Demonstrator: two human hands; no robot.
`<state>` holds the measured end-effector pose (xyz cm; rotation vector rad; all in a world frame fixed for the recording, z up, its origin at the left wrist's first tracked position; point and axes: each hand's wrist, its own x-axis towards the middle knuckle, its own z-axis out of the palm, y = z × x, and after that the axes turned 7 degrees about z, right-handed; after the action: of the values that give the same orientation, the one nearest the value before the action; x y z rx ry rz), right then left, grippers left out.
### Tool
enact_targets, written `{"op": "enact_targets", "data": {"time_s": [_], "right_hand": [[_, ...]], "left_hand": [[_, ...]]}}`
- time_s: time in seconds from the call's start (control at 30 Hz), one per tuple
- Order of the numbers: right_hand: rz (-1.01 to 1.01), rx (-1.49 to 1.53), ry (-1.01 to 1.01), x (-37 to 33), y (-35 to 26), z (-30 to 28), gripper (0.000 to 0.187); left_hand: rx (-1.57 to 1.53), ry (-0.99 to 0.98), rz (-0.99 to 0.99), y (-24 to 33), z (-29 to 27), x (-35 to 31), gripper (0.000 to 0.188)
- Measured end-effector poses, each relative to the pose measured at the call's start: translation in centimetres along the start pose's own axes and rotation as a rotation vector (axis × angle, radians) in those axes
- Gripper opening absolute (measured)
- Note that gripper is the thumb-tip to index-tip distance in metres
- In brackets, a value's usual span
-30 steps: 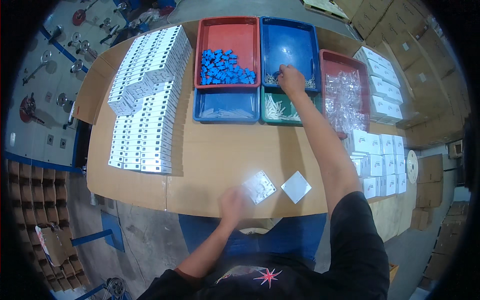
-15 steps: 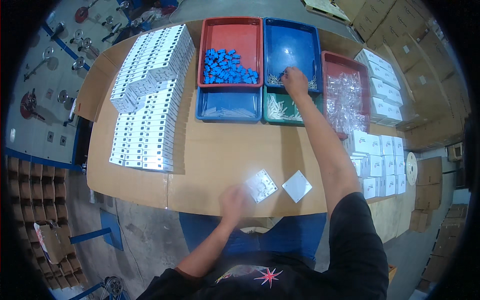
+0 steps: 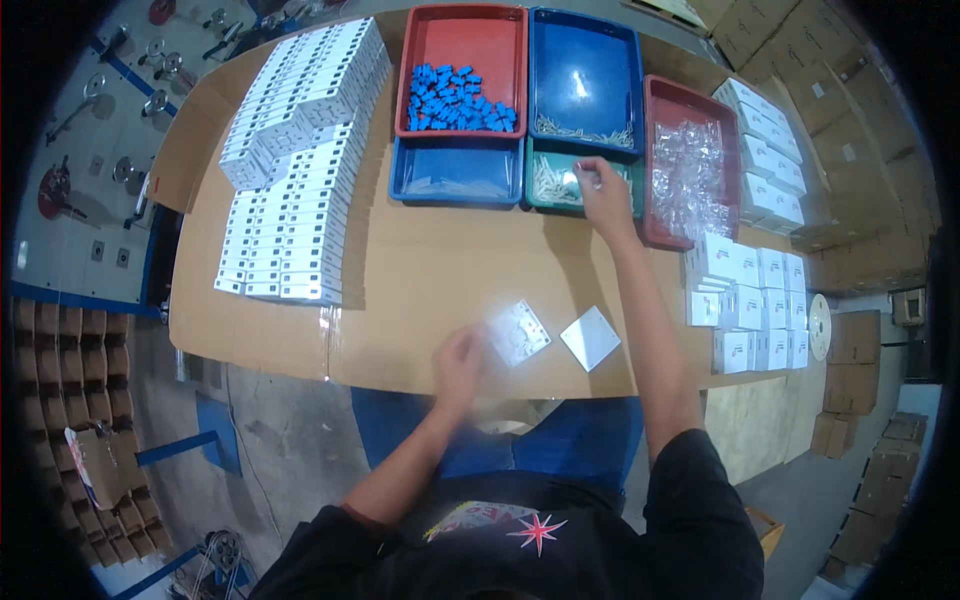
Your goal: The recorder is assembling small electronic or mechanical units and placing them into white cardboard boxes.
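Note:
My right hand (image 3: 607,200) is over the near edge of the green tray (image 3: 545,205), which holds white plastic wall plugs (image 3: 550,182). Its fingers are pinched; what is between them is too small to make out. Beside the left edge of a white square plate (image 3: 520,335) is my left hand (image 3: 459,365), fingers curled, any content hidden. That plate has holes and small parts on its face and looks partly blurred. A second, plain white square plate (image 3: 591,339) lies to its right, turned like a diamond.
Behind stand a red tray (image 3: 465,35) of blue plastic pieces, a blue tray (image 3: 585,75) of screws, a smaller blue tray (image 3: 455,152) of clear strips and a red tray (image 3: 665,100) of clear bags. Stacked white units (image 3: 285,235) stand left, white boxes (image 3: 765,310) right.
My right hand has moved from the screws in the blue tray nearer to me, over the green tray. My left hand stays beside the plate. The whole view has shifted slightly.

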<state>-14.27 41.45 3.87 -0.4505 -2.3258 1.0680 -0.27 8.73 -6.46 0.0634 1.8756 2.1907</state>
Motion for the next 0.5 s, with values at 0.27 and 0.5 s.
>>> {"op": "enact_targets", "data": {"time_s": [0.27,0.5], "right_hand": [[0.438,0.460,-0.336,-11.4,-2.1,-3.4,0.019],[0.499,0.525,-0.388,-16.2,-4.6,-3.2,0.019]], "left_hand": [[0.070,-0.039,0.060,0.5,0.8,1.2,0.021],[-0.139,-0.015,0.028,4.0,2.0,0.7,0.023]]}}
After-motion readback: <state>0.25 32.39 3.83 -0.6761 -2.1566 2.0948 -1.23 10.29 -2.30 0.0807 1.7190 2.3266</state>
